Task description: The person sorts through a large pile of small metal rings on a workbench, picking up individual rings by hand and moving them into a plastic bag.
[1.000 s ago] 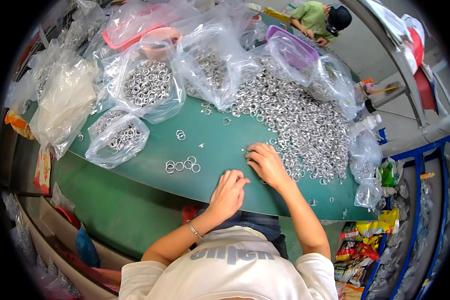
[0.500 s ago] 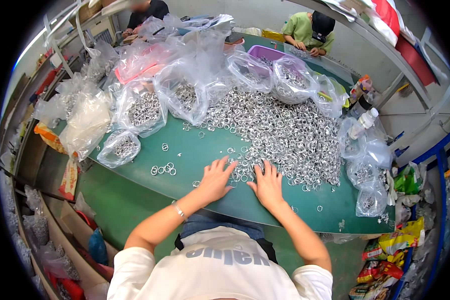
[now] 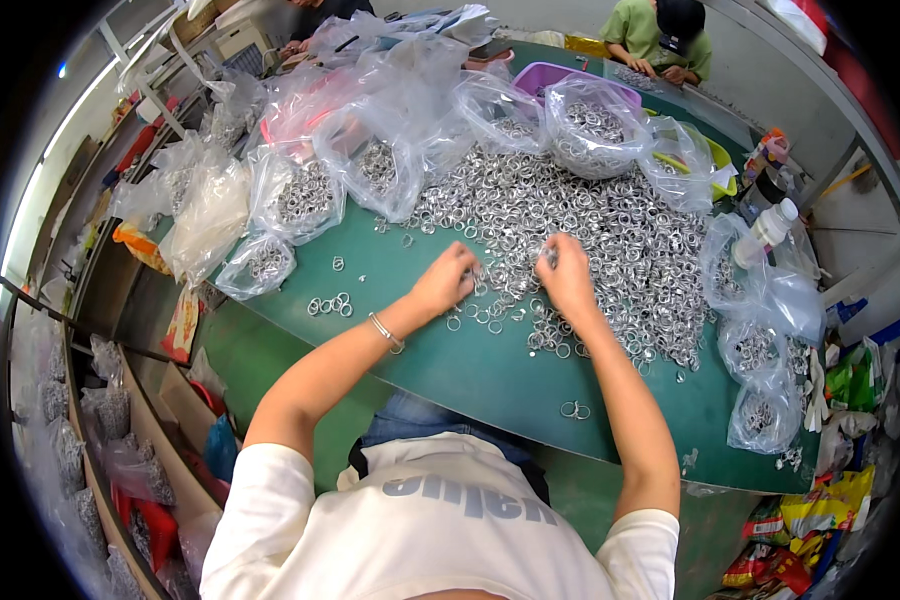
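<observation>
A broad pile of silver metal rings (image 3: 630, 240) is heaped on the green table. At its left edge is my left hand (image 3: 445, 280), its fingers curled inward around some rings. My right hand (image 3: 567, 280) dips into the front of the heap with bent fingers, and bits of silver rings show at its fingertips. How many rings either hand has cannot be made out. Between and just below the hands lie scattered rings (image 3: 483, 314). A small row of separate rings (image 3: 330, 304) sits left of my left hand, and a few loose rings (image 3: 575, 410) lie near the front edge.
Clear bags of rings (image 3: 305, 190) line the table's far left side. A purple basin (image 3: 570, 75) and a green basin (image 3: 722, 165) stand behind the heap. On the right are a white bottle (image 3: 767, 232) and more bags (image 3: 755, 345). Two people work across the table.
Both hands have moved farther forward into the rings, and their spread fingers have curled in. Rings near the front edge have shifted. My view has tilted slightly.
</observation>
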Demonstrator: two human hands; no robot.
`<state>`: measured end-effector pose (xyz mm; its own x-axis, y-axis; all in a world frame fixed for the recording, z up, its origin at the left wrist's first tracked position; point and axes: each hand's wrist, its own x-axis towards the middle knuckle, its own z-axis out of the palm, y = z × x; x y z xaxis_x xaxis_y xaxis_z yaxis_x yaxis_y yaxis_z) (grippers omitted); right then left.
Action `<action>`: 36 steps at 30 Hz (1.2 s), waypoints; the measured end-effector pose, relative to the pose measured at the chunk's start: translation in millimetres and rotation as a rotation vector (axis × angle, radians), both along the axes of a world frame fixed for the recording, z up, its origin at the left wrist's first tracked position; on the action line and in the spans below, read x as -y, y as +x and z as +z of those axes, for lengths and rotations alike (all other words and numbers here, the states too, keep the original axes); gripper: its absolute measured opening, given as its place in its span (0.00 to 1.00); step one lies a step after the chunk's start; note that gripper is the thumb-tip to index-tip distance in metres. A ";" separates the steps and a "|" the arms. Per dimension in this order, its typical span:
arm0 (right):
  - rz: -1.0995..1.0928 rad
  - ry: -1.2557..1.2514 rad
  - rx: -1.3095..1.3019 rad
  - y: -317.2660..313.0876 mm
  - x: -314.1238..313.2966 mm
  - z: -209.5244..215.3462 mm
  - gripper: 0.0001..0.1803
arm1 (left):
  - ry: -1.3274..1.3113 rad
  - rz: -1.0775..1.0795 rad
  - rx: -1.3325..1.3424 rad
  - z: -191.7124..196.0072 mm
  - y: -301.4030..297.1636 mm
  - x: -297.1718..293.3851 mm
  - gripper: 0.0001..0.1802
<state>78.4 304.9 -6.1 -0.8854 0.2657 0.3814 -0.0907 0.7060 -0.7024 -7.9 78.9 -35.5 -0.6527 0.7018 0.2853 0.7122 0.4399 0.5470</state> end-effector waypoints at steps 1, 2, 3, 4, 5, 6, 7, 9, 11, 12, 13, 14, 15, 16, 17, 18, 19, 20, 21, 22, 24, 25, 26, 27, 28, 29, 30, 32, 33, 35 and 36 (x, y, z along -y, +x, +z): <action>-0.015 -0.106 -0.024 -5.9 -7.2 2.9 0.14 | 0.057 0.057 0.055 1.6 -6.4 -1.5 0.16; -0.061 -0.202 0.061 -8.6 -12.9 4.9 0.16 | 0.048 0.142 0.152 4.1 -14.4 -3.1 0.15; -0.069 -0.380 0.167 -8.5 -16.1 8.3 0.20 | 0.189 0.189 0.380 7.7 -21.4 -3.2 0.15; -0.069 -0.378 0.127 -7.3 -18.9 2.6 0.19 | 0.329 0.236 0.607 11.6 -28.4 -2.3 0.16; -0.069 -0.377 0.087 -3.7 -18.9 -3.4 0.19 | 0.470 0.281 0.833 15.1 -33.7 -0.4 0.16; -0.065 -0.321 0.105 4.1 -13.9 0.7 0.20 | 0.486 0.314 0.823 17.7 -34.7 2.7 0.17; -0.065 -0.263 0.125 16.7 -8.1 12.0 0.20 | 0.401 0.303 0.702 20.7 -31.9 5.5 0.18; -0.049 -0.037 0.121 34.6 -1.3 14.6 0.21 | 0.234 0.267 0.452 27.4 -23.0 11.5 0.19; -0.008 0.298 0.079 44.3 1.2 6.2 0.24 | 0.146 0.183 0.283 19.6 -13.7 15.5 0.21; -0.017 0.273 0.211 49.0 13.1 16.7 0.27 | 0.117 0.135 0.240 27.4 -3.2 18.6 0.21; -0.052 0.351 0.253 50.7 22.1 14.1 0.28 | 0.092 0.081 0.189 32.7 4.7 20.4 0.21; -0.048 0.409 0.232 52.7 29.7 10.8 0.28 | 0.085 0.047 0.118 30.1 11.2 23.0 0.22; -0.038 0.468 0.213 54.8 35.5 8.8 0.28 | 0.027 0.040 0.124 33.9 18.9 25.4 0.22; -0.062 0.484 0.196 55.0 37.8 8.0 0.28 | -0.029 0.028 0.130 40.4 25.4 25.8 0.22; -0.086 0.500 0.180 55.1 39.5 8.7 0.28 | -0.085 0.015 0.136 41.6 30.0 26.4 0.22; -0.104 0.510 0.161 55.6 43.1 9.3 0.27 | -0.110 -0.008 0.108 38.5 33.6 29.7 0.23; -0.118 0.494 0.173 57.5 45.6 10.0 0.27 | -0.134 -0.019 0.090 37.5 36.5 30.6 0.23; -0.132 0.478 0.186 60.5 47.6 11.7 0.27 | -0.158 -0.031 0.072 38.5 39.9 28.9 0.23; -0.151 0.463 0.200 64.3 50.4 14.5 0.27 | -0.181 -0.048 0.053 41.7 43.3 27.1 0.24; -0.148 0.491 0.199 68.0 55.6 19.5 0.23 | -0.218 -0.096 0.115 43.4 47.1 27.4 0.24; -0.164 0.423 0.277 77.1 58.6 21.6 0.19 | -0.236 -0.171 0.118 35.7 49.8 35.3 0.24; -0.171 0.390 0.315 80.1 60.1 23.5 0.18 | -0.243 -0.207 0.120 31.8 48.8 39.4 0.23; -0.178 0.382 0.293 80.2 65.1 27.3 0.15 | -0.223 -0.206 0.111 25.1 42.7 44.1 0.22; -0.148 0.397 0.288 79.3 68.2 25.5 0.14 | -0.205 -0.209 0.102 20.2 33.7 47.7 0.22; -0.117 0.411 0.282 77.2 70.7 22.4 0.14 | -0.186 -0.210 0.093 17.0 25.2 48.9 0.21; -0.083 0.424 0.276 74.6 72.3 18.1 0.13 | -0.106 -0.158 0.082 15.0 17.2 46.5 0.21; -0.104 0.453 0.250 70.7 72.6 6.7 0.11 | -0.026 -0.107 0.073 23.5 9.6 40.9 0.20; -0.136 0.409 0.256 69.2 74.5 8.3 0.08 | 0.097 -0.041 0.105 34.2 -0.7 39.9 0.20; -0.148 0.386 0.259 69.5 75.6 10.5 0.07 | 0.137 -0.028 0.149 37.2 -3.2 43.3 0.19; -0.148 0.251 0.201 73.1 79.2 16.7 0.06 | 0.169 -0.008 0.217 45.5 0.1 54.9 0.19; -0.126 0.158 0.170 76.6 83.3 19.8 0.06 | 0.159 0.004 0.238 54.1 9.9 67.2 0.20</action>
<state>155.0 221.7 13.7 -0.9039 0.3270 0.2757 0.1148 0.8064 -0.5802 2.0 11.6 18.6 -0.7169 0.6581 0.2303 0.5541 0.3373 0.7610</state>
